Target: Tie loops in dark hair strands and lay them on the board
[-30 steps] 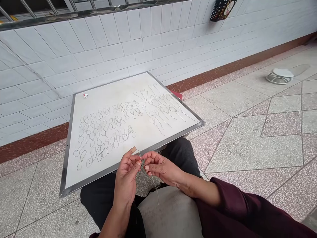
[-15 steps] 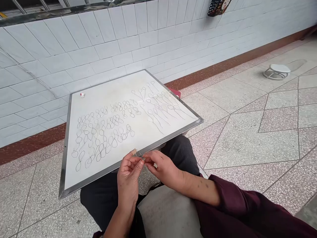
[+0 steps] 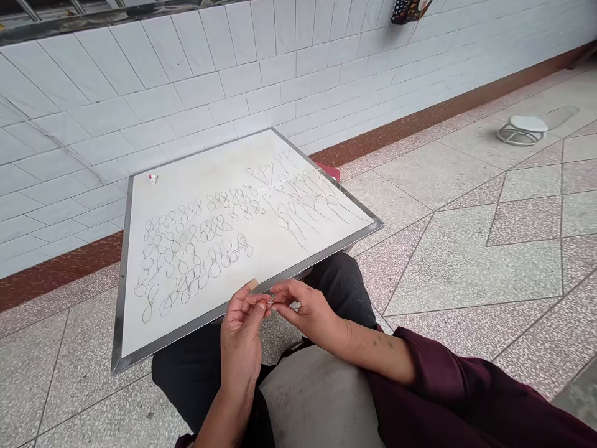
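Over the near edge of a white board (image 3: 270, 264), my two hands meet fingertip to fingertip. Thumb and fingers of my left hand (image 3: 242, 336) are pinched on a thin wire (image 3: 272, 303); a beige wrap (image 3: 252, 284) covers one of its fingertips. My right hand (image 3: 314, 314) pinches at the same wire from the right, its fingers bent. Fingers hide most of the wire's shape. Rows of thin wires bent into double loops (image 3: 149, 303) lie on the board's left and middle. Single-loop wires with straight tails (image 3: 298, 230) lie on its right.
A small white and red object (image 3: 153, 178) sits near the board's far left corner. The board rests over my knees, close to a white tiled wall (image 3: 196, 87). A low white stool (image 3: 525, 127) stands on the tiled floor to the right.
My fingertips have shifted slightly around the wire, and the loop that stood up between my hands no longer shows there. The wires on the board lie as before; the view has tilted slightly.
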The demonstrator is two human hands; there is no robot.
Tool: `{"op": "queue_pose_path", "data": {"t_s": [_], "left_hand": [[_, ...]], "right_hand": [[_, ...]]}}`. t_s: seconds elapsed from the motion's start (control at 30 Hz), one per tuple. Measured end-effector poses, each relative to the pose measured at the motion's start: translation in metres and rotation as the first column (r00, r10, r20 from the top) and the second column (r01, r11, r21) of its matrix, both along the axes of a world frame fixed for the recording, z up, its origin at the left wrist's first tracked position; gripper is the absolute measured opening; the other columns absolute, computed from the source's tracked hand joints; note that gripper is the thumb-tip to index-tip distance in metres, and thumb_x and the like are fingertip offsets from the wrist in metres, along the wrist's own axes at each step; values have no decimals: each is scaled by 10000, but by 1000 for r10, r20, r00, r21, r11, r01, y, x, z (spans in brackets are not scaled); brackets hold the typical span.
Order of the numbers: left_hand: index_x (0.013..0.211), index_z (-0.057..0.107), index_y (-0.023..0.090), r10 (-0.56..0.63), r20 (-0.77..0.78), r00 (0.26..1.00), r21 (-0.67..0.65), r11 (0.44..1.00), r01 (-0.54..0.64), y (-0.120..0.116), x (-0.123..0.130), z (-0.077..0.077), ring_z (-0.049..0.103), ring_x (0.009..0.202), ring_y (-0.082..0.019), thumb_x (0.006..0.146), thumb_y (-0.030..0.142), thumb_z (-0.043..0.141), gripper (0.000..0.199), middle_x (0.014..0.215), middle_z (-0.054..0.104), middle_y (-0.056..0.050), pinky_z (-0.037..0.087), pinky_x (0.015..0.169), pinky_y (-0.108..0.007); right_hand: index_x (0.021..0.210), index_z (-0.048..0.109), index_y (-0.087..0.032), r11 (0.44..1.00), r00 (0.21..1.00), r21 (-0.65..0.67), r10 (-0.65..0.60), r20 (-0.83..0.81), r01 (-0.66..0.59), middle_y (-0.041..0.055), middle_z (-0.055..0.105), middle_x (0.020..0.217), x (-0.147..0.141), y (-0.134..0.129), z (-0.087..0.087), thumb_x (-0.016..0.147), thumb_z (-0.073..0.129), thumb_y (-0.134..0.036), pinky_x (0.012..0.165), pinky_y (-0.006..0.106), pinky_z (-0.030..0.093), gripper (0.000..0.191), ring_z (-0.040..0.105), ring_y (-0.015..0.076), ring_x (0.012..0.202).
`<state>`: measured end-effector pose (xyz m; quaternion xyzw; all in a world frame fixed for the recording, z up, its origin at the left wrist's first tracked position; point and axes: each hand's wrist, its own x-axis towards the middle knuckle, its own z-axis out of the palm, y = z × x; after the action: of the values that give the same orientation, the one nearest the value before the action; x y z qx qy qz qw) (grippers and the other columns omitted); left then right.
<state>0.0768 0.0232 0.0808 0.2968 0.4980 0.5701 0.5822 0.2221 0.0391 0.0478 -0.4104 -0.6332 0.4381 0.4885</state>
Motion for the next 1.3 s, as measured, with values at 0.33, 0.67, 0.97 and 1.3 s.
{"op": "queue_pose_path", "data": {"t_s": [0.33, 0.67, 0.97, 1.3], "left_hand": [[1151, 696, 224, 33, -74, 997, 16, 999, -32, 1, -1, 0, 642, 806, -144, 737, 312, 837, 446, 860, 684, 5, 517, 830, -305], [1147, 694, 228, 30, -67, 997, 19, 999, -29, 1, -2, -3, 668, 883, -165, 734, 297, 835, 441, 846, 695, 4, 509, 898, -333], [1172, 683, 216, 12, -36, 999, -12, 1000, -13, 4, -4, -8, 671, 846, -170, 711, 285, 848, 494, 849, 724, -12, 508, 851, -329], [1173, 686, 209, 2, 12, 1000, -45, 999, -2, 5, -5, -9, 669, 803, -168, 672, 270, 870, 537, 810, 717, -8, 508, 814, -323]], "right_hand": [[1005, 643, -218, 991, 997, 131, 6, 80, -16, 21, 647, 849, 2, 1, -2, 929, 643, -261, 684, 279, 519, 88, 601, 145, 726], [875, 604, -209, 977, 973, -179, 78, -218, -118, -13, 599, 773, -5, 2, -4, 884, 706, -431, 673, 274, 465, 245, 555, 131, 703], [873, 562, -195, 898, 869, -328, 109, -483, -294, -45, 551, 714, -9, 7, -5, 797, 775, -534, 611, 259, 399, 408, 476, 101, 616], [831, 547, -196, 858, 809, -368, 89, -581, -359, -57, 563, 692, -12, 8, 3, 746, 836, -481, 639, 269, 430, 416, 491, 93, 602]]}}
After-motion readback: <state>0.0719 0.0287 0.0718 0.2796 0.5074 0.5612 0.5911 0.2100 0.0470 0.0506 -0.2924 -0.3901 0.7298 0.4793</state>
